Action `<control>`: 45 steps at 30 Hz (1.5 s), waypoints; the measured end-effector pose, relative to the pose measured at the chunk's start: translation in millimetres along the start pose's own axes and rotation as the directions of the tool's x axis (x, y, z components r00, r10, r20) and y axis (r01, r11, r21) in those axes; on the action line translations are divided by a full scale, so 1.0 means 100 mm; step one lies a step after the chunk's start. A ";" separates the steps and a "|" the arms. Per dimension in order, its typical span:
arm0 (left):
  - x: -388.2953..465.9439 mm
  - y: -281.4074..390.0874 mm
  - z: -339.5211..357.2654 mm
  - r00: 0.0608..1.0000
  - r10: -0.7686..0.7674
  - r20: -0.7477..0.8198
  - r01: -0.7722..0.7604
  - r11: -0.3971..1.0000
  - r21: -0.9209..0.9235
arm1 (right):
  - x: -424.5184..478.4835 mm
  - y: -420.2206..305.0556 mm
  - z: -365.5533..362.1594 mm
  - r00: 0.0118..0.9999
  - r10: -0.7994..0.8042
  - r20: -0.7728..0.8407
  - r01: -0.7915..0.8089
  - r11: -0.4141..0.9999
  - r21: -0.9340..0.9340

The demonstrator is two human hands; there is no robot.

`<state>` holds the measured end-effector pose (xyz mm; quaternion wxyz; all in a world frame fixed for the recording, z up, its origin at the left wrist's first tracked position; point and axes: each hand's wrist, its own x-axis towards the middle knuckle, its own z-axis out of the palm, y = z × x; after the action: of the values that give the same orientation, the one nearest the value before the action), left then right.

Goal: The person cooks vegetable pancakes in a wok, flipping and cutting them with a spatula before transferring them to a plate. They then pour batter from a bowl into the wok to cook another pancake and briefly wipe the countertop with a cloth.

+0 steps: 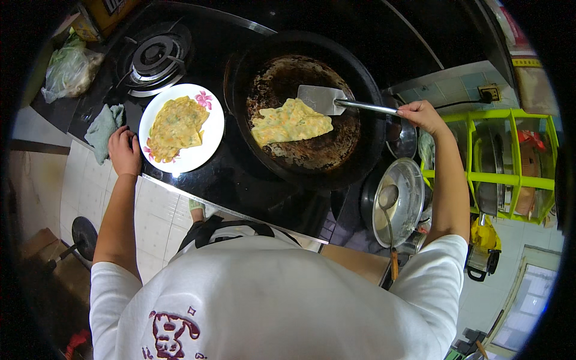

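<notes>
My right hand [421, 116] grips the handle end of a metal spatula [317, 98]. The spatula's flat blade lies in a large dark wok [315, 159], against the upper right edge of a folded yellow pancake [292, 123] flecked with green. At the counter's front edge, my left hand [124, 150] rests on or against a grey-green cloth [102, 128]; its exact hold is hard to make out. Between the cloth and the wok stands a white plate [213, 135] with pink flowers, bearing browned pancakes [177, 126].
A gas burner [155, 56] sits behind the plate, with a plastic bag of vegetables [72, 69] at far left. Right of the wok, a metal bowl [411, 202] holds batter and a ladle [388, 198]. A lime-green rack [492, 177] stands farther right.
</notes>
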<state>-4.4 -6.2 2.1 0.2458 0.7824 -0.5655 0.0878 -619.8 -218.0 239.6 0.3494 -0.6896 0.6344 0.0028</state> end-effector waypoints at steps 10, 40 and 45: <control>0.00 0.01 0.00 1.000 -0.010 0.004 0.010 1.000 0.018 | -0.13 -0.10 -0.05 0.962 0.220 0.162 -0.215 0.976 -0.047; -0.01 0.02 -0.03 1.000 0.015 -0.023 -0.016 1.000 -0.016 | -1.06 -0.04 0.27 0.987 0.129 0.093 -0.157 0.886 0.436; -0.02 0.03 -0.06 1.000 -0.004 -0.013 0.004 1.000 -0.020 | -1.01 -0.38 0.51 0.974 0.185 -0.130 -0.137 0.941 0.309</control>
<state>-7.4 -2.1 7.6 0.2573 0.7805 -0.5632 0.0867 -584.0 -106.7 264.4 0.3968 -0.5727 0.7074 -0.1188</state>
